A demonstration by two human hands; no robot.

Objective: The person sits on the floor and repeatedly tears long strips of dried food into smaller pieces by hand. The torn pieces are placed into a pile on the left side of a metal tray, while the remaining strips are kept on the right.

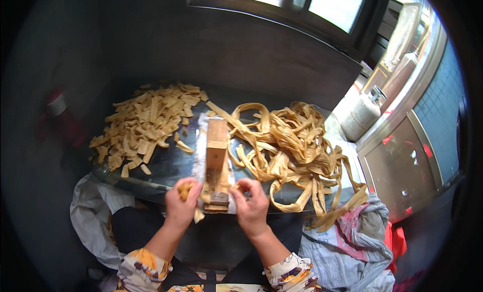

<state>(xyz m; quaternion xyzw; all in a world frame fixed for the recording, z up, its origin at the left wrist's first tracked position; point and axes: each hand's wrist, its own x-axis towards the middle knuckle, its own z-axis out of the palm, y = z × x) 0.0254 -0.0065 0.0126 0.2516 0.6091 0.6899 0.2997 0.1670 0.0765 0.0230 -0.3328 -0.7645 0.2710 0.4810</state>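
Observation:
A wooden block device [217, 150] lies lengthwise before me on a white cloth [200, 156], its near end between my two hands. My left hand [181, 201] is closed around several short tan strip pieces [185, 190], left of that end. Another cut piece [199, 215] hangs below its fingers. On the right, my right hand [249, 201] pinches a small bit of tan strip [236, 187] between thumb and forefinger, against the wood. Short flat pieces [147, 118] are heaped at the left. Long, wrinkled dried strips [294, 137] lie tangled at the right.
Everything lies on a glass-topped table [162, 167]. Some strips hang over its right edge onto a woven sack [339, 254]; a white bag [90, 216] stands at lower left. A gas cylinder [361, 116] is at the right, and a dark wall [234, 50] rises behind.

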